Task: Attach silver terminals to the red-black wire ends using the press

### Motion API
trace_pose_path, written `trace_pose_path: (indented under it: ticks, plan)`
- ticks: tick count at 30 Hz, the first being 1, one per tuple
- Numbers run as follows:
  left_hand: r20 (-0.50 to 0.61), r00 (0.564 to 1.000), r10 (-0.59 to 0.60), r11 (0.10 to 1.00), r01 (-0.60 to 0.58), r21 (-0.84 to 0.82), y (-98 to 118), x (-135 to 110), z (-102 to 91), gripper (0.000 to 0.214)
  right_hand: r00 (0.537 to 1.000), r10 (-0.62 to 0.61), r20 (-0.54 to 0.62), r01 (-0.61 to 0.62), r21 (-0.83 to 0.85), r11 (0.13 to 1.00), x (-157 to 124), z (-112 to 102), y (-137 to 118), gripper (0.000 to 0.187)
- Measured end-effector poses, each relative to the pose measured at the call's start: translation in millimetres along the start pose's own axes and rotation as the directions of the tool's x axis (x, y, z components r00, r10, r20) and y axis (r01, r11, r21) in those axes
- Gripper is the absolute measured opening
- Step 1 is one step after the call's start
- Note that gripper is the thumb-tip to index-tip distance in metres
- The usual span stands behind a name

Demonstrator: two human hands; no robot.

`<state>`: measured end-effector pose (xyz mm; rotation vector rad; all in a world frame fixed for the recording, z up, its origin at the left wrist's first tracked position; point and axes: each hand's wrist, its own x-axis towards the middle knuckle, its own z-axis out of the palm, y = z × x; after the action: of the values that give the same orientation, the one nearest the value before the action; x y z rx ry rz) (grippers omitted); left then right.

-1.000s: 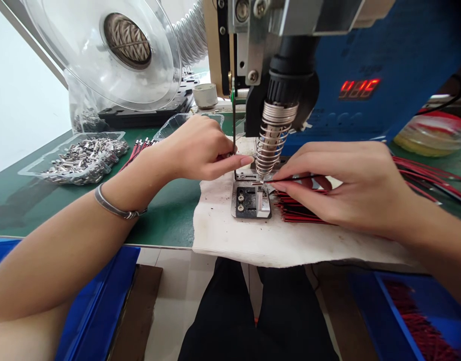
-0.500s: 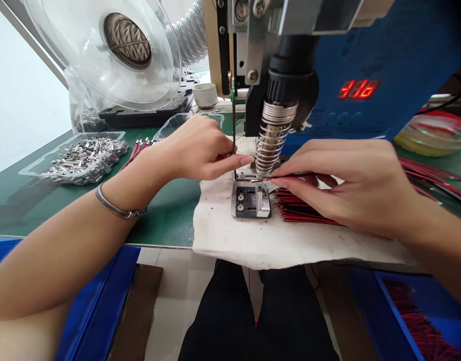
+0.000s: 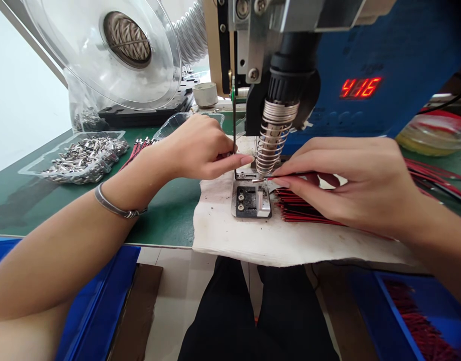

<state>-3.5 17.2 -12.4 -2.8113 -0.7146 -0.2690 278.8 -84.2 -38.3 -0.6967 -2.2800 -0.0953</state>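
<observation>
My right hand (image 3: pixel 351 183) pinches a thin red-and-black wire (image 3: pixel 292 176) and holds its bare end under the spring-coiled soldering tip (image 3: pixel 272 143), above a small metal fixture (image 3: pixel 252 200). My left hand (image 3: pixel 198 148) is closed beside the fixture's left side, thumb and fingers pressed on something small that I cannot make out, next to a thin vertical rod (image 3: pixel 234 130). A bundle of red and black wires (image 3: pixel 301 210) lies under my right hand on a white cloth (image 3: pixel 253 240).
A clear tray of small metal terminals (image 3: pixel 83 155) sits at left on the green bench (image 3: pixel 166 215). A clear spool (image 3: pixel 113 50) stands behind. The blue machine (image 3: pixel 384 60) shows a red display (image 3: pixel 360 87). Blue bins (image 3: pixel 422 321) sit below the bench edge.
My right hand has shifted slightly left and up, bringing the wire end to the soldering tip. The left hand has stayed put. The display digits flickered.
</observation>
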Motion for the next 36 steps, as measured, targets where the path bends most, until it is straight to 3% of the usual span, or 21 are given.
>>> trace_pose_path:
  ticks: [10, 29, 36]
  plan:
    - [-0.031, 0.999, 0.022, 1.0, -0.021, 0.019, -2.5, -0.1, 2.4, 0.063, 1.0, -0.016, -0.017, 0.016, -0.031, 0.999, -0.5, -0.1, 0.4, 0.011]
    - [0.043, 0.999, -0.028, 0.998, 0.026, 0.056, 4.1, -0.2, -3.0, 0.064, 0.997, -0.063, -0.034, 0.062, -0.048, 0.997, -0.8, -1.2, 0.9, 0.01]
    - [-0.021, 1.0, 0.017, 0.999, -0.016, 0.051, -2.1, -0.6, 2.4, 0.068, 0.998, -0.055, -0.036, 0.054, -0.05, 0.997, -1.4, 0.5, 1.5, 0.01]
